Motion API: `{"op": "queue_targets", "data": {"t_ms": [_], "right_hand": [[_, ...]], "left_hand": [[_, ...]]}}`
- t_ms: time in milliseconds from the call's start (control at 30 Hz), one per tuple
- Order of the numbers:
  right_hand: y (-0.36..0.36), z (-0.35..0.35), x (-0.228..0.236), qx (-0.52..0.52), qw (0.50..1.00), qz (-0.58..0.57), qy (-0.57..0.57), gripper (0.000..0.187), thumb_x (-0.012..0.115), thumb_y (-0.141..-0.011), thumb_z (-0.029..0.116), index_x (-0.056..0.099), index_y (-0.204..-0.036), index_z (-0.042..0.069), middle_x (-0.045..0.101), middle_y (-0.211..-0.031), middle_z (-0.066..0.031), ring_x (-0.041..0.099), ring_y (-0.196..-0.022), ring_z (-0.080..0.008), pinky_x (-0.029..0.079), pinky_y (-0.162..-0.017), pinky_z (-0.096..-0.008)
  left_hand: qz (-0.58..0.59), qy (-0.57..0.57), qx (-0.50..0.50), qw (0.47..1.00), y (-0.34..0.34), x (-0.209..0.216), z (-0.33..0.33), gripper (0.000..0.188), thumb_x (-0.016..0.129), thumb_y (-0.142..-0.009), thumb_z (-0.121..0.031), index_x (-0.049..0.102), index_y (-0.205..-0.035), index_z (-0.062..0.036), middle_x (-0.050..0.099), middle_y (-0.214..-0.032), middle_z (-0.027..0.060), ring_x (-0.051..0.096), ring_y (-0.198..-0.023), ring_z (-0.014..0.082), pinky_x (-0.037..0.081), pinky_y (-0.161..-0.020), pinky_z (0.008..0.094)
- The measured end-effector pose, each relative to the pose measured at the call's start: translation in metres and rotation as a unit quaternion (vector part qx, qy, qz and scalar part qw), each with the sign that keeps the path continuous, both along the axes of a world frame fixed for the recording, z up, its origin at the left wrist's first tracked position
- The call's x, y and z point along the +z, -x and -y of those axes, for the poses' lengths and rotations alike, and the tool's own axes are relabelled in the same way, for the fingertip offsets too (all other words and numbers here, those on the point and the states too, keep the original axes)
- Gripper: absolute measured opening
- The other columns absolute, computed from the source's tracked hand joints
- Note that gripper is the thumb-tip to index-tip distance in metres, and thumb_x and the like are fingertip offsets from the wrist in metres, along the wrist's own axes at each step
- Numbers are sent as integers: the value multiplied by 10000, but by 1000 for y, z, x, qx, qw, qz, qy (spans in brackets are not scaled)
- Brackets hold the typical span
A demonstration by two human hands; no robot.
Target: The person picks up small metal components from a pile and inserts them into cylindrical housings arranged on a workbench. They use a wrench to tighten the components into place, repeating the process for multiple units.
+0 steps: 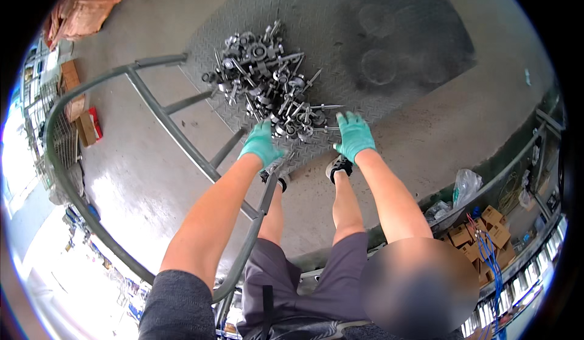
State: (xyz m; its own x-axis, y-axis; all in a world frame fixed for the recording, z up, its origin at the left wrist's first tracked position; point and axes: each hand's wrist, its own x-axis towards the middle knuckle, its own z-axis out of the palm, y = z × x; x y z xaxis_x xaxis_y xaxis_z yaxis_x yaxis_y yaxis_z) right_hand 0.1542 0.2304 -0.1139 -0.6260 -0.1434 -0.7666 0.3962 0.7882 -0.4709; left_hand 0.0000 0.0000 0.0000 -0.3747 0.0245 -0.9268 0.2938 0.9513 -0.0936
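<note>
1. Left hand (pixel 261 144): gloved, at the near edge of the bolts (pixel 258 52); fingers extended, thumb apart, nothing visibly pinched; contact cannot be confirmed
2. Bolts: heaped loose on the mat (pixel 322 11), ahead of and partly between the hands; step in hand, as judged: reaching in to the near edge of the heap
3. Right hand (pixel 356 136): gloved, just right of the heap; fingers spread, no bolt in the grip; next move, as judged, calls for closing the fingers around bolts while avoiding protruding shafts
4. Red box (pixel 96 122): far left, beside the wire rack (pixel 64 127); contents not discernible
5. Bag (pixel 466 185): right side, clear plastic; contents not discernible
6. Cartons (pixel 499 235): grouped near the bag, beside blue cables (pixel 494 267); contents hidden
</note>
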Motion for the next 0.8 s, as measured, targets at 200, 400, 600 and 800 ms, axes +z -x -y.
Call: {"op": "queue_targets", "data": {"t_ms": [200, 400, 600, 800], "right_hand": [[17, -99, -142, 103, 968, -155, -169, 1160, 926, -782, 430, 291, -1700, 116, 472, -1608, -148, 434, -1509, -400, 317, -1282, -537], [60, -104, -127, 140, 978, -21, -152, 1048, 936, -772, 395, 409, -1646, 160, 595, -1448, -128, 586, -1325, -355, 440, -1183, -528], [109, -102, -114, 69, 988, 138, -5, 933, 831, -805, 530, 497, -1549, 77, 674, -1406, -200, 646, -1323, -384, 532, -1109, -502], [97, -128, -168, -48, 984, 144, 95, 893, 790, -893, 419, 426, -1554, -57, 626, -1460, -296, 605, -1372, -422, 491, -1141, -449]], "left_hand": [[-127, -262, 48, 956, -18, -225, -105, 1331, 968, -680, -525, 275, -1651, 64, 344, -1703, 261, 340, -1571, 448, 328, -1302, 451], [-110, -240, -68, 962, -5, -226, -124, 1079, 863, -763, -470, 376, -1633, -58, 537, -1514, 252, 491, -1427, 489, 415, -1205, 516], [-114, -319, -15, 941, -2, -250, -97, 1075, 845, -767, -462, 361, -1644, -71, 548, -1480, 248, 520, -1400, 462, 449, -1168, 514], [-61, -287, 26, 956, 4, -254, -113, 1142, 876, -752, -423, 314, -1660, -18, 433, -1597, 288, 424, -1487, 463, 338, -1280, 480]]}}
